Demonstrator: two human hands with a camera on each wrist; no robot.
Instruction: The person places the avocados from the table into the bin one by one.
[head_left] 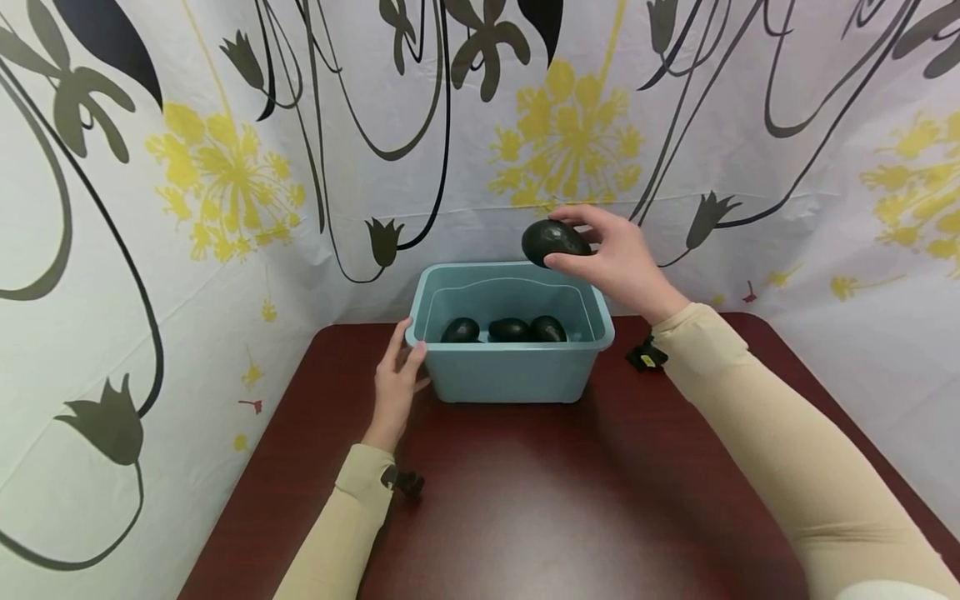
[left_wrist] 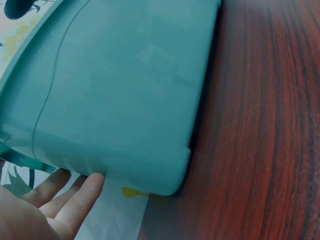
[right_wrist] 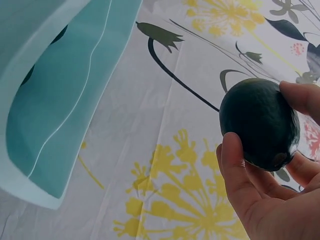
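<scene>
My right hand (head_left: 618,258) holds a dark green avocado (head_left: 553,242) up above the right back rim of a light blue plastic bin (head_left: 510,375). Thumb and fingers go round the avocado (right_wrist: 260,125) in the right wrist view. Three more avocados (head_left: 508,330) lie in a row on the bin's floor. At the bin's left front corner, my left hand (head_left: 393,387) touches the rim and side with fingers fairly straight. The left wrist view has its fingertips (left_wrist: 92,182) against the outer wall, just under the rim.
The bin stands on a dark red-brown wooden table (head_left: 495,500), near its back edge. Behind and beside the table hangs a white sheet (head_left: 465,200) with yellow and grey flower prints. A small black device (head_left: 408,483) is strapped to the left wrist.
</scene>
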